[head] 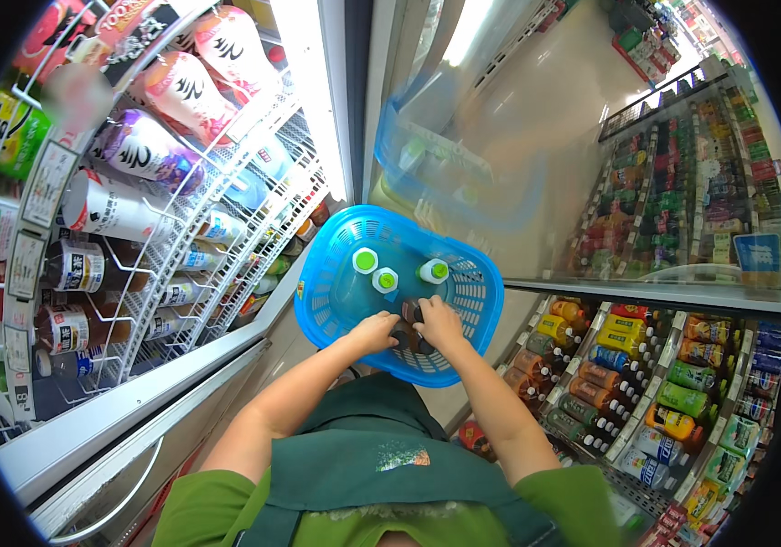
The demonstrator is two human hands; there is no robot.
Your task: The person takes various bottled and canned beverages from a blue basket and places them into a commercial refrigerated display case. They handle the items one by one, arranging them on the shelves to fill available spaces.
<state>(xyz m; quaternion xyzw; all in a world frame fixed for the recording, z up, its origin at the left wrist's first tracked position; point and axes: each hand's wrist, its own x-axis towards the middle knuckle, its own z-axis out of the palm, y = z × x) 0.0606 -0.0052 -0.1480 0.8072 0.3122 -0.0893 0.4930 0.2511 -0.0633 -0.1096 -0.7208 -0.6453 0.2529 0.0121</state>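
Observation:
A blue plastic shopping basket is in front of my body, with both hands reaching into its near side. My left hand has its fingers curled at a dark bottle. Close beside it, my right hand grips another dark bottle near its top. My fingers hide much of these dark bottles. Farther inside the basket stand a left green-capped bottle, a middle green-capped bottle and a right green-capped bottle, the last one tilted.
To the left, a lit cooler with white wire shelves holds bottles and cartons. An open glass door stands at the upper right, reflecting the basket. Slanted racks of drink bottles fill the lower right. A white cooler frame runs along my left.

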